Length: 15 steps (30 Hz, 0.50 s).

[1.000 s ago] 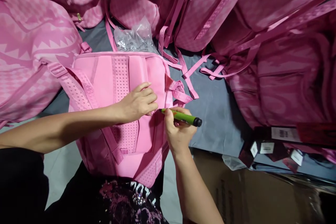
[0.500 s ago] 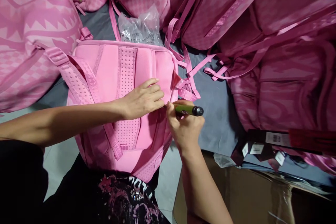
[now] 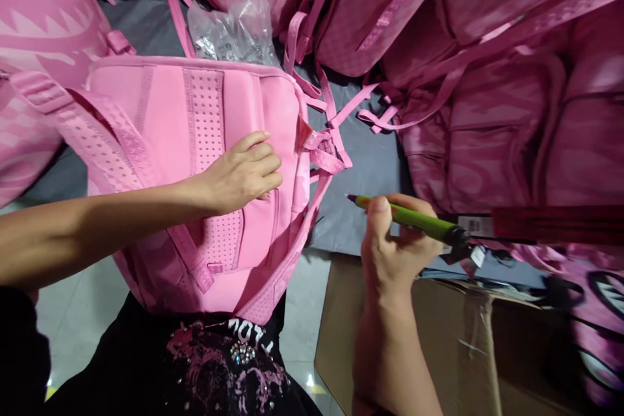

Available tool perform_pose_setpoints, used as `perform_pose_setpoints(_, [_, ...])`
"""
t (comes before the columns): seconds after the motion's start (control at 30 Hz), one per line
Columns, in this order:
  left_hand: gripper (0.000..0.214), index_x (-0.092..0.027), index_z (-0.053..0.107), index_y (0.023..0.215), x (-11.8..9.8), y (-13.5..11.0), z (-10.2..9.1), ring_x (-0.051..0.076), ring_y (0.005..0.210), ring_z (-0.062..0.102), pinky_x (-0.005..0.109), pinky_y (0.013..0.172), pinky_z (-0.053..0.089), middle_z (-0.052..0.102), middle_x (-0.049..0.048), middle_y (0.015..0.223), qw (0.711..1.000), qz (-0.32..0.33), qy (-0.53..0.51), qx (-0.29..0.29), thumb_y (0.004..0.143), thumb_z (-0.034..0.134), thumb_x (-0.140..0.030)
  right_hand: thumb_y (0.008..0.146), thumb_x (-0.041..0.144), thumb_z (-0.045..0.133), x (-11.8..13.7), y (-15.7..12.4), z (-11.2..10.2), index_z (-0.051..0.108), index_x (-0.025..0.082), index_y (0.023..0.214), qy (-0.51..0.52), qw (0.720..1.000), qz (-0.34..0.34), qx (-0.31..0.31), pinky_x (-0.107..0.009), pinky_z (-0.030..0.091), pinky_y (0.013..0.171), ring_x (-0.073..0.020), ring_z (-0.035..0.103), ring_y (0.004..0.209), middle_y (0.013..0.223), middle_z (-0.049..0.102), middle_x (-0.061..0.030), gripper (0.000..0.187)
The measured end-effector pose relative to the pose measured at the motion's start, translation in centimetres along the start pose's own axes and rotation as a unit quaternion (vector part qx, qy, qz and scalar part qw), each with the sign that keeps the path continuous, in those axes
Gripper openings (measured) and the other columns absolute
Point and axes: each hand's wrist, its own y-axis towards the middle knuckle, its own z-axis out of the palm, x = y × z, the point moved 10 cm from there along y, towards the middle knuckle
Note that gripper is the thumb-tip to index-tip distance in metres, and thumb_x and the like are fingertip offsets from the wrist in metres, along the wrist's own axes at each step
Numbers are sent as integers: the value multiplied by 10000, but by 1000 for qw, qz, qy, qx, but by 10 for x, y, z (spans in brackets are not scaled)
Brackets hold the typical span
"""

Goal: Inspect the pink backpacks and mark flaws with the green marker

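A pink backpack [image 3: 166, 110] rests against the lap and the table edge, its padded back panel and shoulder straps facing up. My left hand [image 3: 246, 172] lies on the right part of that panel, its fingers curled and closed on the padded fabric. To the right of the bag, in the air, my right hand [image 3: 397, 234] is closed around a slim green pen-shaped tool [image 3: 419, 220] with a black rear end. Its dark, thin tip points left toward the backpack, apart from it. What kind of tool it is does not show clearly.
Several other pink backpacks [image 3: 497, 110] crowd the far side and right of the grey tabletop [image 3: 361, 162]. A clear plastic bag [image 3: 234, 26] lies behind the backpack. Loose pink straps [image 3: 336, 117] trail at its right. An open cardboard box [image 3: 439, 318] stands at the lower right.
My right hand has drawn away from the backpack to the right, still holding the green tool. My left hand stays on the back panel. The view has shifted somewhat to the right.
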Motion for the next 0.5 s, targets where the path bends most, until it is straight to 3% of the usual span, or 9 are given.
perform_pose_setpoints(0.07, [207, -207, 597, 805, 0, 0, -1, 163, 876, 530, 395, 1126, 405, 586, -24, 820, 1000, 3, 1, -7, 969, 579, -332, 871, 253, 588, -20, -20, 9, 633, 183, 873, -20, 997, -34, 69, -427, 549, 855, -270, 691, 973, 1050, 715, -154, 83])
perform_pose_setpoints(0.13, [228, -207, 598, 794, 0, -1, -4, 173, 879, 528, 396, 1114, 409, 598, -18, 818, 1000, 3, -3, -19, 941, 630, -379, 810, 144, 532, -31, -56, 41, 651, 153, 1007, -25, 973, -89, 209, -466, 531, 959, -316, 640, 1187, 1298, 652, -210, 230])
perform_pose_setpoints(0.17, [238, -207, 600, 789, 0, -1, -6, 177, 879, 528, 398, 1107, 411, 603, -14, 815, 1000, 3, -5, -24, 932, 643, -392, 777, 96, 501, -35, -77, 56, 649, 137, 1089, -31, 954, -116, 276, -451, 537, 965, -313, 632, 1220, 1336, 641, -209, 347])
perform_pose_setpoints(0.23, [239, -207, 608, 782, -1, -1, -8, 179, 873, 528, 397, 1102, 406, 616, -10, 808, 999, 6, -8, -31, 934, 643, -389, 758, 55, 477, -44, -109, 70, 639, 123, 1186, -80, 923, -137, 351, -380, 580, 839, -285, 716, 1063, 1174, 735, -173, 463])
perform_pose_setpoints(0.33, [214, -206, 624, 779, -2, -1, -11, 180, 879, 530, 394, 1103, 394, 636, -2, 813, 999, 10, -10, -37, 932, 649, -352, 864, 129, 517, -54, -107, 44, 667, 135, 1139, -166, 935, -97, 297, -305, 526, 568, -229, 722, 642, 807, 769, -91, 314])
perform_pose_setpoints(0.43, [204, -202, 634, 785, -3, 2, -11, 182, 889, 538, 392, 1100, 390, 644, 0, 815, 999, 8, -11, -29, 920, 669, -351, 948, 283, 528, -32, -76, 0, 654, 131, 1148, -104, 975, -86, 175, -353, 545, 666, -262, 731, 776, 941, 758, -136, 281])
perform_pose_setpoints(0.5, [208, -200, 638, 791, -3, 4, -8, 182, 887, 542, 393, 1102, 385, 648, 0, 818, 1000, 8, -12, -16, 914, 678, -363, 970, 339, 518, -14, -53, -14, 657, 153, 1128, -23, 991, -65, 113, -366, 550, 716, -252, 722, 824, 960, 744, -125, 281])
